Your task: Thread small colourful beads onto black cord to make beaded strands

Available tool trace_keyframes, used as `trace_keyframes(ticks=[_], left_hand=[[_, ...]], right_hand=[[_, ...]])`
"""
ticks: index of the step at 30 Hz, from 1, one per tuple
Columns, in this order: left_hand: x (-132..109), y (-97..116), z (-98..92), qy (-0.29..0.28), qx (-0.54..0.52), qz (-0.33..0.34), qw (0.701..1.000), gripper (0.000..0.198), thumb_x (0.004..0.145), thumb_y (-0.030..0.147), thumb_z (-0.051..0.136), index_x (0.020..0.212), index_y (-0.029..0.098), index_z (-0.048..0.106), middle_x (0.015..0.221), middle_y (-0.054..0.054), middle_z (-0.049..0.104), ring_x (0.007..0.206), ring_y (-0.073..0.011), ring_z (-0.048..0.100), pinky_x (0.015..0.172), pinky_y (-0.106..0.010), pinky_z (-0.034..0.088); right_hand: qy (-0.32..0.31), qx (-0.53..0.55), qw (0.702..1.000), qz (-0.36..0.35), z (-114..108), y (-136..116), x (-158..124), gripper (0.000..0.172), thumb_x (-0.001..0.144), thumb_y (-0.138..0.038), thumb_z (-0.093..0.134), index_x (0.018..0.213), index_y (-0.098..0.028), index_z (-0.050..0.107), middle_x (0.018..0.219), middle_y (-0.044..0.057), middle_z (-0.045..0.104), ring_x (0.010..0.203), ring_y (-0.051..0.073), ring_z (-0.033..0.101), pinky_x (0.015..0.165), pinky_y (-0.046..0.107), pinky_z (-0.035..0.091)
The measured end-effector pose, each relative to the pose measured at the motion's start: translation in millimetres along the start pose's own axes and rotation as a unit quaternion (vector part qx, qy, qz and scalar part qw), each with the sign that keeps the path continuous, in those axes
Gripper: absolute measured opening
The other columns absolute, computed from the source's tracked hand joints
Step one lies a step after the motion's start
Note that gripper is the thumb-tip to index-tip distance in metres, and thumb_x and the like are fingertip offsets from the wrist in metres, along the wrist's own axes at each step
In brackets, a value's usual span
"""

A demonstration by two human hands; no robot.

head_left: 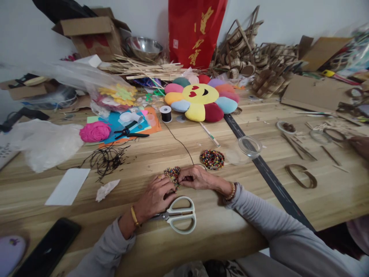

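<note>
Directly between the hands (155, 195) (196, 177), clustered beads (172, 173).

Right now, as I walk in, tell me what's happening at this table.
A person is working over a small heap of multicoloured beads. The left hand is at its near side; the right hand is at its right, fingertips together, though what they hold is too small to tell. A black cord runs from a spool toward the right hand. White-handled scissors lie beside the left hand.
</note>
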State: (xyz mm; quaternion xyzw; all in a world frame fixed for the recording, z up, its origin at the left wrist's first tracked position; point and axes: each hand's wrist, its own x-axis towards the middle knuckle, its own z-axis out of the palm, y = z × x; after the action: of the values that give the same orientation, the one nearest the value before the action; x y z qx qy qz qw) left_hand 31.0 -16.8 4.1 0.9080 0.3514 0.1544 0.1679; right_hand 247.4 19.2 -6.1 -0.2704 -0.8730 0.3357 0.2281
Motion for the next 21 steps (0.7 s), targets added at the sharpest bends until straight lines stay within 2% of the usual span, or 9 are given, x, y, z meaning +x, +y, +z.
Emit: trace_keyframes(ticks=[7, 21], left_hand=[[0.2, -1.5, 0.3, 0.015, -0.015, 0.003, 1.000, 0.005, 0.082, 0.020, 0.064, 0.078, 0.017, 0.063, 0.077, -0.004, 0.065, 0.076, -0.0189, 0.057, 0.082, -0.036, 0.042], [-0.3, 0.1, -0.1, 0.006, -0.028, 0.002, 1.000, 0.010, 0.086, 0.023, 0.059, 0.090, 0.019, 0.068, 0.085, -0.006, 0.068, 0.085, -0.0202, 0.059, 0.090, -0.040, 0.042]], right_hand=[[-0.001, 0.003, 1.000, 0.003, 0.5, 0.7, -0.1, 0.007, 0.085, -0.014, 0.058, 0.084, -0.014, 0.065, 0.083, 0.003, 0.065, 0.075, 0.013, 0.060, 0.071, 0.020, 0.045], [0.002, -0.008, 1.000, 0.012, -0.1, -0.9, 0.0, 0.011, 0.088, -0.018, 0.055, 0.084, -0.014, 0.065, 0.079, 0.003, 0.064, 0.071, 0.012, 0.058, 0.067, 0.020, 0.043]])
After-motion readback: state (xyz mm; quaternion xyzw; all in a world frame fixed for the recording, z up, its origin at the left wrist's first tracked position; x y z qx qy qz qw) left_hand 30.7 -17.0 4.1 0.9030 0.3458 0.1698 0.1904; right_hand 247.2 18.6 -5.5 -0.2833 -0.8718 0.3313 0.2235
